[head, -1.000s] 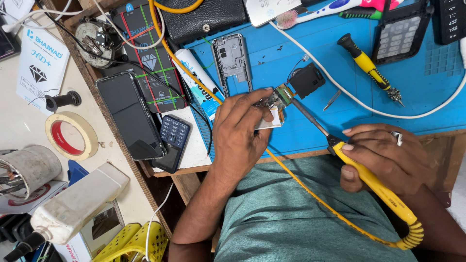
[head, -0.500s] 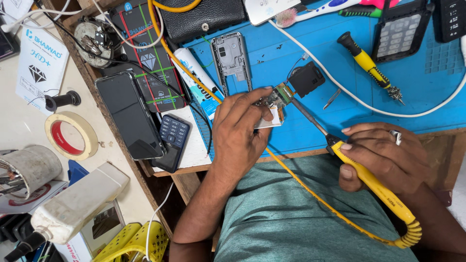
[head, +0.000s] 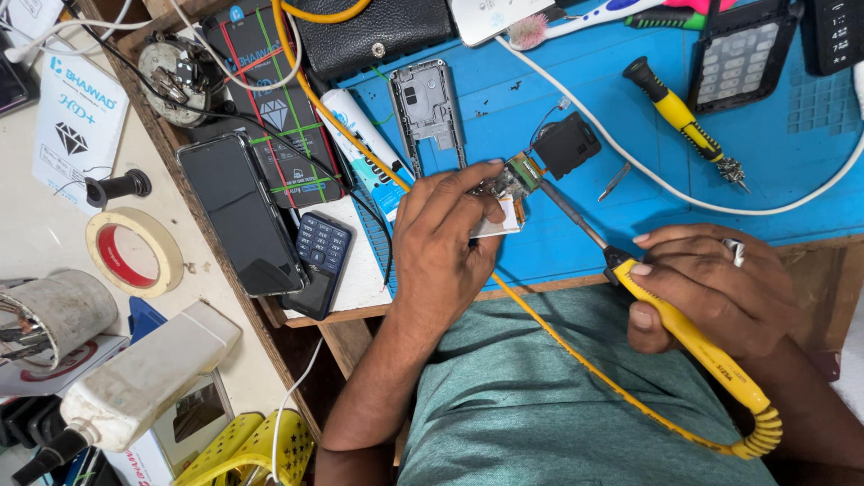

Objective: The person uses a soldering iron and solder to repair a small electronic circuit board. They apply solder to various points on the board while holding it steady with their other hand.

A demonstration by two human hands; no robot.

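Yellow plastic marks the handle of the soldering iron (head: pixel 693 337), gripped in the closed right hand (head: pixel 711 292); its dark tip reaches up and left to the small circuit board (head: pixel 508 184). The left hand (head: pixel 445 243) is closed on that board, fingertips pinching it against the blue mat (head: pixel 612 117), just beside a small black part (head: pixel 567 144) that touches its upper right corner. Against the frame 0.5 s earlier, neither hand, iron nor board has shifted to any visible degree.

The board lies near the mat's front edge, where a wooden table lip (head: pixel 558 286) runs between both hands. Left of the left hand, a keypad phone (head: pixel 319 256) and a black smartphone (head: pixel 238 211) lie side by side. A grey phone frame (head: pixel 427 108) sits just above the left hand's knuckles. Bare mat lies between the 2 hands and right of the board, as far as a white cable (head: pixel 666 184). A yellow screwdriver (head: pixel 684 121) lies beyond that cable, well apart from the iron.
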